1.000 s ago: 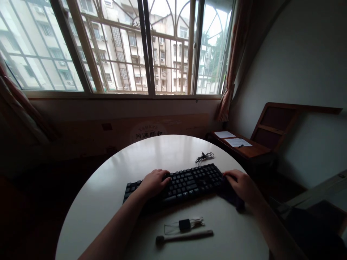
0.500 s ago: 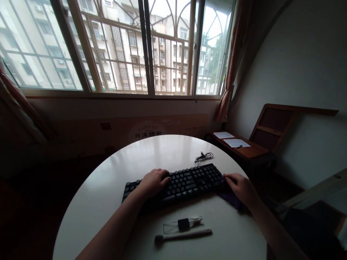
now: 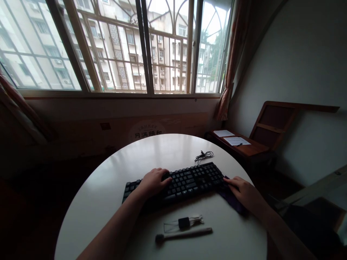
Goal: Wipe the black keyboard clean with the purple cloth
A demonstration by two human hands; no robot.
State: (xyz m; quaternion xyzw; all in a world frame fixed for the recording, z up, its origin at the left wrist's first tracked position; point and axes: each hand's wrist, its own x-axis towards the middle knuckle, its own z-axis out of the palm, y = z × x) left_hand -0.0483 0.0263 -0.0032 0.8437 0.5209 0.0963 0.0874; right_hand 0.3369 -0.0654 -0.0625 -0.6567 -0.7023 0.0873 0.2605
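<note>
A black keyboard lies across the middle of a round white table. My left hand rests on the keyboard's left half, fingers curved over the keys and holding the board down. At the keyboard's right end my right hand presses a dark purple cloth against the edge; its fingers lie flat on the cloth. The keyboard's coiled cable lies just behind it.
In front of the keyboard lie a small brush and a wire tool with a black grip. A low wooden side table with papers stands to the right. A barred window fills the back wall.
My right hand with the cloth has slid slightly along the keyboard's right end. The left hand has stayed in place. The view has shifted a little.
</note>
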